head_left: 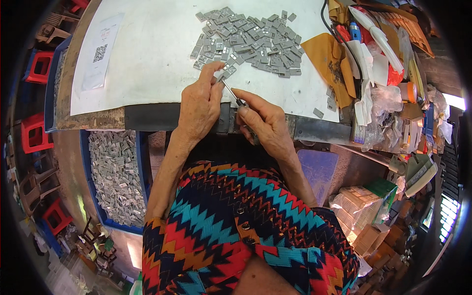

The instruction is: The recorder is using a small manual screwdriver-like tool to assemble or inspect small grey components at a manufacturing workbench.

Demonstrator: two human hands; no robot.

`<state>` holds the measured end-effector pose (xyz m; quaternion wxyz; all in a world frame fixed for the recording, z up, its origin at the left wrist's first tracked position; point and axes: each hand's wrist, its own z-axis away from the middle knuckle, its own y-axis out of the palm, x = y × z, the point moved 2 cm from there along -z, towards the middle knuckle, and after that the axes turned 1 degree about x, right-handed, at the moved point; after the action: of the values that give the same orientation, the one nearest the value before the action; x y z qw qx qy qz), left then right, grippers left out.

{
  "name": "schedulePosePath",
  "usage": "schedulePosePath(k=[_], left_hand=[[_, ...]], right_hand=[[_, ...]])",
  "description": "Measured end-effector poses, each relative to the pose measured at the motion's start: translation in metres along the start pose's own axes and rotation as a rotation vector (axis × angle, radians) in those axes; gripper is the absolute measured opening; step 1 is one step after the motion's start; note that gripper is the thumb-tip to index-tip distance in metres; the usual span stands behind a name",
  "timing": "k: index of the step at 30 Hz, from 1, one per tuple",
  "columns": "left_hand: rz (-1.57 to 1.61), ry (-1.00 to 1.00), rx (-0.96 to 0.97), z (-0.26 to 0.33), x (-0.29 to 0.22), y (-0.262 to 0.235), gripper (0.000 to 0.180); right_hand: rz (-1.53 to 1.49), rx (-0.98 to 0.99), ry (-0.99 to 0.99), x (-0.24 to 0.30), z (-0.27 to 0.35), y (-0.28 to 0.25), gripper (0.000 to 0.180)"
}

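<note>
My left hand (200,103) is over the table's near edge, its thumb and forefinger closed on a small grey rectangular piece (221,77). My right hand (265,120) is wrapped round the dark handle of a thin screwdriver (230,90). The screwdriver's metal shaft slants up to the left, and its tip meets or nearly meets the held piece; contact is too small to make out. Just beyond my fingers spreads a loose pile of similar grey pieces (275,46), some with small slots or metal bits showing.
White sheeting covers the table (147,73). A printed paper strip (101,54) lies at left. Orange-brown envelopes (327,61), plastic bags (386,101) and a dark cable crowd the right side. Below left stands a blue bin (88,184) full of grey pieces. Red stools (37,132) stand farther left.
</note>
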<state>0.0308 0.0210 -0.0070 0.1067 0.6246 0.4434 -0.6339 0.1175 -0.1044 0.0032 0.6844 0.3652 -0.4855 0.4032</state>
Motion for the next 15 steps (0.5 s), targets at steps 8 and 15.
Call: schedulePosePath(k=[8, 15], left_hand=[[0.962, -0.482, 0.138, -0.017, 0.009, -0.007, 0.012], [0.942, -0.495, 0.142, -0.025, 0.004, -0.003, 0.011]], right_hand=[[-0.086, -0.061, -0.041, -0.011, 0.015, -0.019, 0.036], [-0.033, -0.08, -0.04, -0.015, 0.023, -0.027, 0.035]])
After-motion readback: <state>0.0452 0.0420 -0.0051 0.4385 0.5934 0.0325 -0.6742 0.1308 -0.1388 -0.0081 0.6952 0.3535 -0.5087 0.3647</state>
